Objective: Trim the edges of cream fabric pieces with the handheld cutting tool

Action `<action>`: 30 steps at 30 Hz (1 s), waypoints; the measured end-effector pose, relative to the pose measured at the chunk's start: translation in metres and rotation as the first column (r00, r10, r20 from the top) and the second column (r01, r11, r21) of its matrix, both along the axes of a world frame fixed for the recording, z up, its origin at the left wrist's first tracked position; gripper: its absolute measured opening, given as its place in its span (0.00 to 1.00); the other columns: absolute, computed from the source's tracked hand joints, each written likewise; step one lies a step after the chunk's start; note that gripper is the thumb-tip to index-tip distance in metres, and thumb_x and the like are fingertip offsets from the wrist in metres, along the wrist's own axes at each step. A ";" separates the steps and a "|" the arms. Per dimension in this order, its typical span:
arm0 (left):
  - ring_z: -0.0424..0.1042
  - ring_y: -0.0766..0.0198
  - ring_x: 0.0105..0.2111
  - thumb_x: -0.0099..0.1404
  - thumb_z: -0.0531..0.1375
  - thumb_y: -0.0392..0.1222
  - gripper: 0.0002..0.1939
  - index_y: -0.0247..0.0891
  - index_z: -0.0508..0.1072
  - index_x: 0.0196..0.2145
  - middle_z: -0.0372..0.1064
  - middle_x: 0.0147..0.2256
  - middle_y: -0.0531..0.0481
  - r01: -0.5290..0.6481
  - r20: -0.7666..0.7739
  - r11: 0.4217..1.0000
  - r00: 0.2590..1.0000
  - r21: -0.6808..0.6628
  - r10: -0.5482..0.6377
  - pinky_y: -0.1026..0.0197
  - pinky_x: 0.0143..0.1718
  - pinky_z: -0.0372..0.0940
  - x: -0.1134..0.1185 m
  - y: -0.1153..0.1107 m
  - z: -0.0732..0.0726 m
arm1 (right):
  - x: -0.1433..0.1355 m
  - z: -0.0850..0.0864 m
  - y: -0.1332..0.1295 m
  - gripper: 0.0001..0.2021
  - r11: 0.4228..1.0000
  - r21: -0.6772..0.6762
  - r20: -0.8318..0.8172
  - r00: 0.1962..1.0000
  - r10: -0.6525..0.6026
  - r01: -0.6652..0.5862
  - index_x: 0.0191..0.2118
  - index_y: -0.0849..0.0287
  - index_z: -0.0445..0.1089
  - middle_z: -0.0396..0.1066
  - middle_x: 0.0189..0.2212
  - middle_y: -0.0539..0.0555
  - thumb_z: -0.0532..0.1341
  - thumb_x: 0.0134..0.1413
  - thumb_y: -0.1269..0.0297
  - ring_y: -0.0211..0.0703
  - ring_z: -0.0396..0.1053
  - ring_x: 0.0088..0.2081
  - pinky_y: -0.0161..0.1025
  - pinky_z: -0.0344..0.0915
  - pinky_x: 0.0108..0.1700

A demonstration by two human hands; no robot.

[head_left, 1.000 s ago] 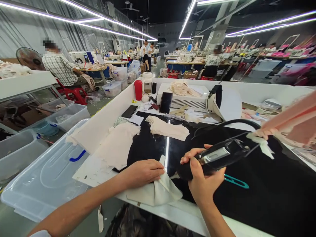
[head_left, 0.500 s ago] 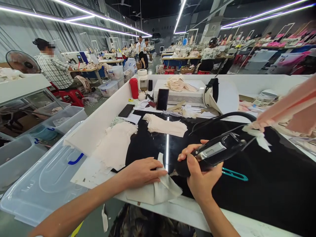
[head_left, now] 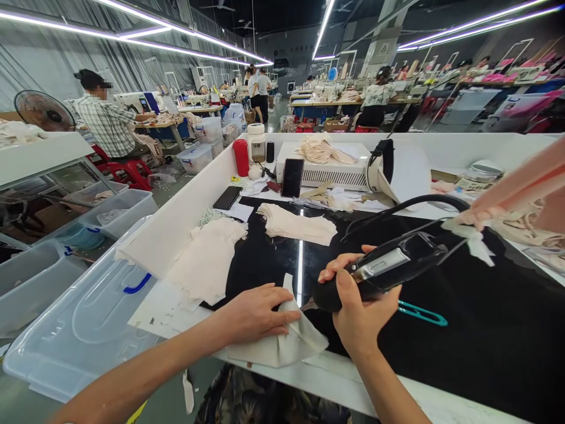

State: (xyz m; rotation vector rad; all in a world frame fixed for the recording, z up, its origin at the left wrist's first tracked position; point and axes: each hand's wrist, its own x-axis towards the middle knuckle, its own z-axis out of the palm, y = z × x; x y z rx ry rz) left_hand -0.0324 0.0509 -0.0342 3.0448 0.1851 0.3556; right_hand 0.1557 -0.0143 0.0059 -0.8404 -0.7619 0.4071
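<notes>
1. Standing nearby rn. L hand [head_left: 260, 315] is flat on a pale cloth piece [head_left: 304, 338] at the near edge of the table, fingers a bit spread. It's resting on top, not pinching anything afaict.
2. R hand [head_left: 364, 312] is wrapped snugly round a black tool [head_left: 388, 265] w/ a silver plate on its side. Its rounded end sits near the cloth, but can't tell if they touch.
3. A teal loop [head_left: 424, 313] shows just beside the R hand, on the black surface [head_left: 477, 359].
4. Progress, imo: mid-job on this one piece. It's folded/creased, w/ a narrow strip poking up past the fingers, so prob not finished.
5. What's done vs left? Two pale piles are close by: the left stack [head_left: 212, 259] and the middle stack [head_left: 300, 224], both w/ no hand on them. Can't tell which is finished & which is waiting, tbh.
6. FYI pink fabric [head_left: 521, 188] hangs at the right, w/ a white scrap [head_left: 480, 250] at its lower end, well apart from the L hand's cloth.
</notes>
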 end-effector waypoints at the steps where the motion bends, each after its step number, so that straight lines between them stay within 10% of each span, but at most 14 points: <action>1: 0.68 0.55 0.59 0.77 0.57 0.47 0.17 0.41 0.71 0.58 0.68 0.58 0.38 -0.004 0.001 1.000 1.000 -0.003 0.004 0.54 0.63 0.63 0.000 0.000 0.000 | -0.001 0.000 0.001 0.22 1.000 0.001 0.002 1.000 0.003 -0.003 0.52 0.51 0.63 0.72 0.32 0.44 0.70 0.55 0.67 0.36 0.71 0.26 0.40 0.72 0.32; 30: 0.66 0.45 0.60 0.75 0.57 0.49 0.19 0.43 0.75 0.58 0.63 0.60 0.33 -0.080 0.007 0.980 0.997 -0.180 0.083 0.45 0.60 0.65 0.003 -0.002 -0.001 | -0.003 -0.005 0.023 0.22 0.999 -0.003 0.016 0.999 -0.034 0.034 0.52 0.51 0.61 0.72 0.32 0.43 0.69 0.55 0.67 0.35 0.71 0.25 0.40 0.71 0.32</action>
